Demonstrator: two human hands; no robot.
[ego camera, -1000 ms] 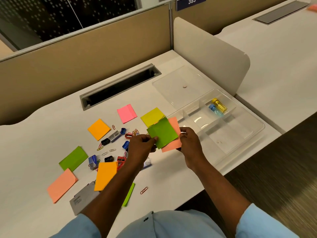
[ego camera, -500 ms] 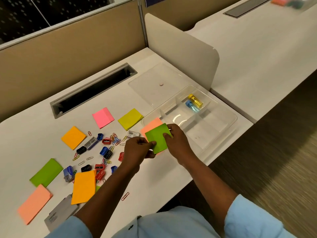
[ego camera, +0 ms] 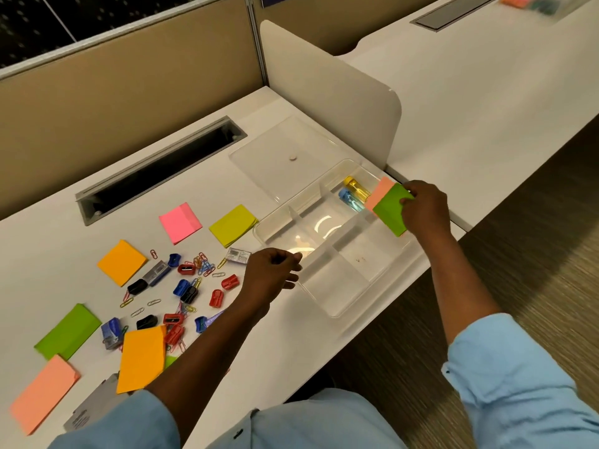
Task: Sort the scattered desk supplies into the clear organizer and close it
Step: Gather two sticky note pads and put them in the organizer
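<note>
My right hand (ego camera: 424, 209) is clamped on two pads at once, a green pad (ego camera: 389, 212) in front and a salmon pad (ego camera: 378, 193) just behind it, pinched at one edge. I have them fanned and tilted over the right end of the organizer (ego camera: 327, 314), above it and not yet in any compartment. Holding the pair together makes sense to me, since they can go in as one drop rather than two trips.

They hang just beside the yellow vial (ego camera: 355, 185) and blue vial (ego camera: 347, 198), which lie in the far compartment. My guess is that the pads belong in a neighbouring, roomier compartment where they can lie flat.

My left hand (ego camera: 272, 273) sits at the organizer's near left rim, fingers loosely curled, with nothing in them that I can see (whether it touches the plastic, I cannot tell). From there it could steady the organizer or reach back to the pile.

The lid (ego camera: 291, 147) lies flat behind the organizer, so every compartment is open from above. Most of the job is still ahead, I'd say: loose pads (ego camera: 233, 225), clips (ego camera: 202, 264) and sharpeners (ego camera: 215, 298) lie scattered over the desk (ego camera: 259, 351) to the left.
</note>
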